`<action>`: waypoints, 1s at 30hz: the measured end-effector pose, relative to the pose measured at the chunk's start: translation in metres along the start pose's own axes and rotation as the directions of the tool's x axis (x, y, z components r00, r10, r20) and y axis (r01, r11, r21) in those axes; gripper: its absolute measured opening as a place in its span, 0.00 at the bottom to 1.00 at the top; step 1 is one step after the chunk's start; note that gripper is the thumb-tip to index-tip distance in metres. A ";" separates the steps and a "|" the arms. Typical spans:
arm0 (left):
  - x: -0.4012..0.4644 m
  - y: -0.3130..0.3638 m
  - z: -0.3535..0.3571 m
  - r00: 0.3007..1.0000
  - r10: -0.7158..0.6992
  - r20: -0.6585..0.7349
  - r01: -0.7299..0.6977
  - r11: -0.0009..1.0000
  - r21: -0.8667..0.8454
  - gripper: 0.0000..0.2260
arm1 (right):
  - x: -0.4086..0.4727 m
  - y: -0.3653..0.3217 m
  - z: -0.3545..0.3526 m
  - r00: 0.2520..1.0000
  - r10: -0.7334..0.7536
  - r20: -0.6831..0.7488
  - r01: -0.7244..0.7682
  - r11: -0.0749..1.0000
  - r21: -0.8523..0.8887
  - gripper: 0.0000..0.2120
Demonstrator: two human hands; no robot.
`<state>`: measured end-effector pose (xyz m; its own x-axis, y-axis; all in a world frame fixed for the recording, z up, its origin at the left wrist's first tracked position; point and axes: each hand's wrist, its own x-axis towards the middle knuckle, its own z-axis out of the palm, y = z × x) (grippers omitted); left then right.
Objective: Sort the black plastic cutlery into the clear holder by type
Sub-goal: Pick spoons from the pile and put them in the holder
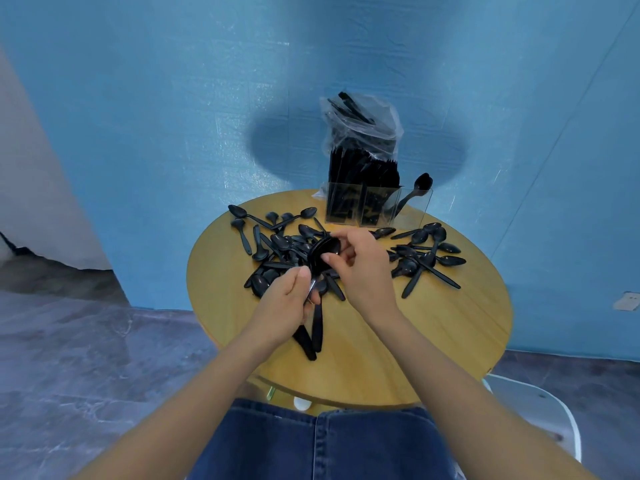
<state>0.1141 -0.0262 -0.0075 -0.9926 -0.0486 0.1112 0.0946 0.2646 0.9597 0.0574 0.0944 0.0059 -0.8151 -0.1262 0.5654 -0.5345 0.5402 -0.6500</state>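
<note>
My left hand [289, 304] grips a stacked bundle of black spoons [317, 327] by the handles, which stick out toward me. My right hand [360, 268] pinches the bowls at the bundle's top [323, 249]. Loose black spoons lie in a pile [277, 244] on the left and another group [426, 256] on the right of the round wooden table [450, 334]. At the table's far edge stands the clear holder [374, 207]; its left compartments are packed with black cutlery, and a single spoon [417, 188] leans in the right one.
A clear plastic bag [360, 123] with more black cutlery sits on top of the holder's left side. A blue wall runs close behind the table. A white chair [540, 414] stands at the lower right, and my jeans-covered knees are under the near edge.
</note>
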 end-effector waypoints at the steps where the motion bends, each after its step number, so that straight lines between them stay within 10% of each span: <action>1: -0.001 -0.003 -0.003 1.000 0.004 -0.008 -0.004 1.000 0.002 0.15 | 0.000 -0.002 0.005 1.000 0.007 0.017 -0.007 1.000 0.026 0.11; 17: 0.002 -0.034 -0.015 0.972 -0.148 -0.182 0.139 0.989 -0.058 0.13 | -0.013 0.008 0.018 0.810 0.520 0.270 -0.411 0.833 -0.371 0.06; 24: 0.008 -0.032 -0.006 0.972 -0.165 -0.168 0.145 0.982 -0.123 0.11 | -0.015 0.002 -0.002 0.775 0.545 0.319 -0.628 0.718 0.299 0.06; 30: 0.003 -0.024 0.002 0.984 -0.104 -0.142 0.094 0.993 -0.073 0.11 | -0.017 -0.012 0.014 0.736 0.508 0.447 -0.673 0.618 0.407 0.07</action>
<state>0.1084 -0.0307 -0.0303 -0.9762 -0.2119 0.0462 0.0056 0.1882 0.9821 0.0744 0.0788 -0.0028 -0.9716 -0.1902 -0.1408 0.1276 0.0800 -0.9886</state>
